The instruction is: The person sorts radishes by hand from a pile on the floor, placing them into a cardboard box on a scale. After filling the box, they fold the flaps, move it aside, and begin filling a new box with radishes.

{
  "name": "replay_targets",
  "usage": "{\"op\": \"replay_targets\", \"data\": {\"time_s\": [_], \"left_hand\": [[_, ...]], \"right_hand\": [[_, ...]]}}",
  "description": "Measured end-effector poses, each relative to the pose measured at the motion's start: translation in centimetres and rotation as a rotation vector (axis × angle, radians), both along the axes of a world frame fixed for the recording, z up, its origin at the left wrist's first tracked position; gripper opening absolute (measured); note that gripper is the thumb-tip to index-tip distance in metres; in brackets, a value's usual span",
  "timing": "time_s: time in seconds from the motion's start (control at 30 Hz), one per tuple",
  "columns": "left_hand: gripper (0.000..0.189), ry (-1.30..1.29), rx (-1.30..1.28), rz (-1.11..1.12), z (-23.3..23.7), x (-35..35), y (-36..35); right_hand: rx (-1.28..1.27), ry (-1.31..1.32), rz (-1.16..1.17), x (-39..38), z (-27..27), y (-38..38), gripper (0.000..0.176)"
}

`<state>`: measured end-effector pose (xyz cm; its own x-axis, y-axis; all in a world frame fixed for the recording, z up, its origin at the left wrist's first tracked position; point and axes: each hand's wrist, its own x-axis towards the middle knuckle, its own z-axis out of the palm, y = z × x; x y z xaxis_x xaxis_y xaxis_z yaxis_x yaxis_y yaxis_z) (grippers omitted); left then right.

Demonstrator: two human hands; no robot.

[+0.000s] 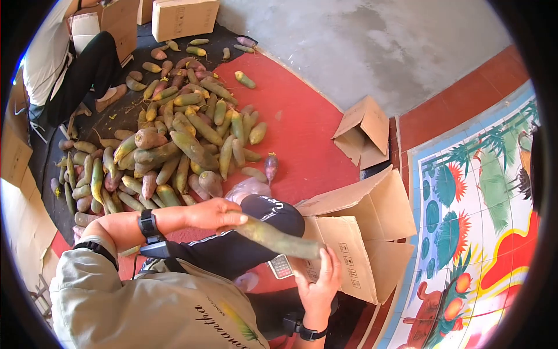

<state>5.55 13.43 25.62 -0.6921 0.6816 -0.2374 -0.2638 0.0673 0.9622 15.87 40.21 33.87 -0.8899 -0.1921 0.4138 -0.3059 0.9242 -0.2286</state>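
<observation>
L hand (218,214) gripping, R hand (318,285) open-fingered, propping tip of long green-brown tuber (279,239) over open brown cardboard box (354,256). I judge: boxing step; next: lower lengthwise.

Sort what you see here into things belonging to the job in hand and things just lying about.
Job in hand, likely: long green vegetable, held by the left hand, right hand at its tip; open cardboard box beside it; vegetable pile.
Lying about: small open box on the red floor; closed cartons by the seated person.
</observation>
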Motion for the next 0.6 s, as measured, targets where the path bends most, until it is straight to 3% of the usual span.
{"op": "replay_targets", "data": {"time_s": [0.17,0.27,0.43,0.47,0.57,0.6], "left_hand": [[0.047,0.118,-0.075,-0.168,0.6,0.6,1.7],[0.048,0.126,-0.027,-0.143,1.8,1.0,2.6],[0.042,0.179,0.182,-0.164,1.6,0.5,3.5],[0.041,0.174,0.203,-0.154,1.2,0.2,3.3],[0.037,0.119,0.146,0.064,0.2,-0.6,2.3],[0.035,0.094,0.115,0.134,-0.1,-0.9,1.8]], "right_hand": [[-0.219,-0.010,-0.048,1.2,-0.8,1.3,0.061],[-0.419,-0.073,-0.026,1.9,-0.7,1.6,0.057],[-0.384,0.162,-0.066,3.3,1.0,3.1,0.045],[-0.470,0.235,-0.124,3.6,1.3,3.7,0.043],[-0.647,0.512,-0.319,4.0,2.6,5.9,0.036],[-0.552,0.565,-0.461,4.1,3.7,6.3,0.035]]}}
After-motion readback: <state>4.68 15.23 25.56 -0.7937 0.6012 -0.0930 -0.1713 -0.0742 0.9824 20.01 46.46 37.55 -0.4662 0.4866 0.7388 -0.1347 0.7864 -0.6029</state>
